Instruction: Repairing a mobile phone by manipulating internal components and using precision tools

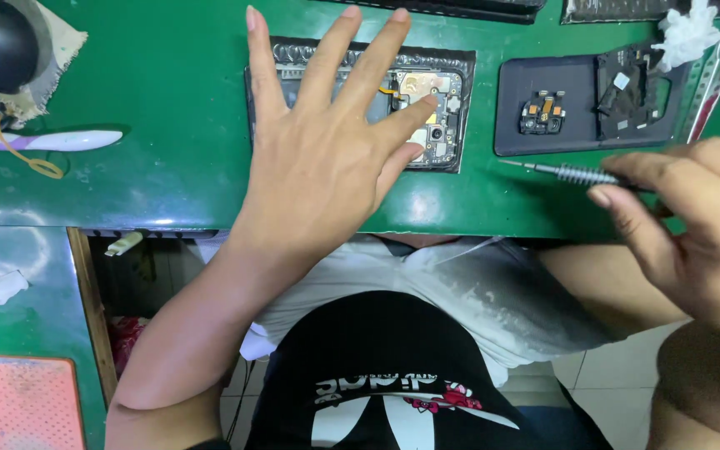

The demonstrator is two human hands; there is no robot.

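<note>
The left hand (327, 158) is spread flat with all fingers extended, hovering over or resting on an opened smartphone (427, 104) that lies on the green workbench (168, 167). It grips nothing. The phone's back is removed, so its circuit board and camera module are exposed at the right end; the palm and fingers cover the left and middle portions.

The right hand (693, 225) is at the right edge of the view, near the front edge of the bench. Its thumb and fingers are closed on a precision screwdriver (564, 173), with the knurled metal shaft and tip pointing left toward the phone. The tip is in the air, clear of the phone.

Just right of the phone lies a dark back cover (543, 83) carrying 2 small detached components. A white crumpled tissue (689, 33) sits beyond it.
</note>
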